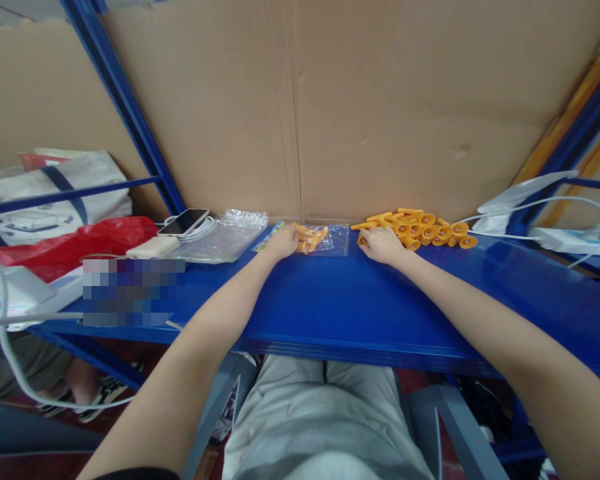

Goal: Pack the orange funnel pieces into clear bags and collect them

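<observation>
Apparent selecting step: the left hand [284, 243], fingers curved, grip unclear, rests beside orange pieces [311, 238] in a clear plastic bag [339, 244]; the right hand [381, 245], loosely curled, hold hidden, meets a pile of orange, flared plastic pieces [427, 232], where lifting one calls for a fine pinch. Both lie on a glossy blue bench [330, 300] before brown cardboard sheeting [360, 100].

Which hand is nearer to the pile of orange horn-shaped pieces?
Right. The right hand is at the left end of the pile; the left hand is farther off to the left, by the clear plastic bag.
</observation>
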A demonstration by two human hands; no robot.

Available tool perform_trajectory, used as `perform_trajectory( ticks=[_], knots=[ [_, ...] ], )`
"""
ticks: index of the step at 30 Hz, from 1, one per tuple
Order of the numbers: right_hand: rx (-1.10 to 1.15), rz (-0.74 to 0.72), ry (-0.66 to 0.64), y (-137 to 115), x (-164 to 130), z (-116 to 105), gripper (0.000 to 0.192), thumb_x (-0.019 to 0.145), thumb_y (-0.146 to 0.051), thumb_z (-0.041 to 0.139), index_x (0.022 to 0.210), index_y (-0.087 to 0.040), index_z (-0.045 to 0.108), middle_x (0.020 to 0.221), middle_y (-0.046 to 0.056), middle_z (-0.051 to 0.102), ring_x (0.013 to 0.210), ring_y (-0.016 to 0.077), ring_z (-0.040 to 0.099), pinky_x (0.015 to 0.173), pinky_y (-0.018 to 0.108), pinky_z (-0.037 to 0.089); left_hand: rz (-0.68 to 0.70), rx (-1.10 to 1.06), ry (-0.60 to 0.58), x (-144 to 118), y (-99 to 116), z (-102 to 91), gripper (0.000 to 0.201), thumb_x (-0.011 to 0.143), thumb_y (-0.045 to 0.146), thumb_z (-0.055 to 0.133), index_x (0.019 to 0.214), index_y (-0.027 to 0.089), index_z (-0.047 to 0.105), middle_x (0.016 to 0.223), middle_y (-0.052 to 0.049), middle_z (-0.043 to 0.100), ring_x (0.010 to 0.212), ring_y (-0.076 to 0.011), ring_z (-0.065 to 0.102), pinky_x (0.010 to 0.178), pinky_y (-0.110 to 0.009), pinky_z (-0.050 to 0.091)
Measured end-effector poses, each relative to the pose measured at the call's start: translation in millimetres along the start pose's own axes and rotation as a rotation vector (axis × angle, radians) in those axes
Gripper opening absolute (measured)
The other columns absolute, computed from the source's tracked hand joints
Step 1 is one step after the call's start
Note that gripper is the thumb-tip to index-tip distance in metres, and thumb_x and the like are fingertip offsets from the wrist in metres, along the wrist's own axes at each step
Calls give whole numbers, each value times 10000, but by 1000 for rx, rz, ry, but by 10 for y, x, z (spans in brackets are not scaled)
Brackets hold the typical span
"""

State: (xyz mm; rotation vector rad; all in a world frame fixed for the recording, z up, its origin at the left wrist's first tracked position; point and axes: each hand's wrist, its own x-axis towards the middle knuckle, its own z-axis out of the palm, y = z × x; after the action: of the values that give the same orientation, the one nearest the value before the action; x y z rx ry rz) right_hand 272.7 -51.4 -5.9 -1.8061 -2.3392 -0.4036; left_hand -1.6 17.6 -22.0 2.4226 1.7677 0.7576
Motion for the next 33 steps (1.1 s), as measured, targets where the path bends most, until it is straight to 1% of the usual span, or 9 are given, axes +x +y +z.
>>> perform_trajectory(
  ticks=[4, 7, 13, 18, 21, 25, 29, 31, 33],
  knots=[
    [30, -78, -19, -24, -19, -46, 387, 896, -202, 484, 1243, -119, 634, 1251, 215, 677, 1187, 354, 594, 981, 478, 387, -58, -4, 4, -13, -5, -29, 244, 941, 180, 433, 1011, 126, 660, 1128, -189, 703, 1126, -298, 652, 1055, -371, 436],
    [68, -121, -12, -9, -6, -26, 425, 856, -116, 461, 1241, -154, 638, 1274, 164, 679, 1198, 320, 596, 960, 444, 411, -70, 61, -7, -33, 16, -56, 267, 945, 169, 421, 1050, 105, 659, 1145, -197, 702, 1145, -292, 651, 1059, -359, 434],
    [22, -185, 24, 50, 47, 108, 507, 869, -42, 403, 1317, -168, 604, 1375, 157, 615, 1260, 295, 565, 899, 395, 463, -69, 220, -31, -59, 71, -92, 353, 977, 150, 345, 1147, 80, 645, 1225, -184, 685, 1154, -257, 656, 1021, -327, 468],
    [-65, -262, 70, 79, 40, 117, 436, 902, -73, 408, 1259, -166, 640, 1207, 176, 671, 1135, 296, 615, 883, 393, 452, -66, 227, -35, -72, 92, -107, 366, 986, 143, 342, 1175, 71, 647, 1238, -180, 683, 1174, -253, 648, 1018, -312, 470],
    [-17, -271, 134, 90, 45, 117, 400, 912, -113, 414, 1244, -172, 629, 1158, 166, 665, 1092, 286, 614, 872, 380, 449, -62, 228, -35, -79, 98, -114, 372, 990, 148, 339, 1178, 60, 649, 1244, -190, 678, 1175, -264, 646, 1021, -323, 470],
    [230, -158, 342, 126, 129, 127, 321, 892, -193, 505, 1197, -178, 602, 1177, 164, 646, 1112, 310, 601, 917, 432, 468, -47, 219, -33, -77, 89, -110, 373, 986, 139, 340, 1169, 43, 651, 1242, -202, 674, 1178, -267, 643, 1029, -323, 463],
    [638, -35, 552, 167, 243, 99, 267, 917, -359, 552, 1134, -203, 560, 1092, 121, 671, 1045, 285, 638, 918, 450, 500, -43, 196, -24, -65, 67, -96, 367, 978, 129, 346, 1162, 51, 654, 1223, -195, 682, 1153, -264, 652, 1018, -323, 466],
    [836, 20, 594, 171, 280, 79, 273, 905, -429, 581, 1074, -217, 546, 1037, 87, 682, 979, 246, 660, 884, 414, 524, -44, 191, -22, -61, 62, -92, 365, 978, 130, 350, 1163, 52, 655, 1223, -195, 682, 1151, -267, 651, 1015, -325, 468],
    [992, 58, 581, 163, 296, 72, 285, 872, -459, 625, 1006, -223, 539, 981, 61, 692, 915, 217, 673, 849, 388, 544, -46, 189, -21, -61, 62, -92, 366, 977, 130, 354, 1165, 48, 656, 1227, -198, 679, 1155, -269, 650, 1017, -325, 467]
  ],
)
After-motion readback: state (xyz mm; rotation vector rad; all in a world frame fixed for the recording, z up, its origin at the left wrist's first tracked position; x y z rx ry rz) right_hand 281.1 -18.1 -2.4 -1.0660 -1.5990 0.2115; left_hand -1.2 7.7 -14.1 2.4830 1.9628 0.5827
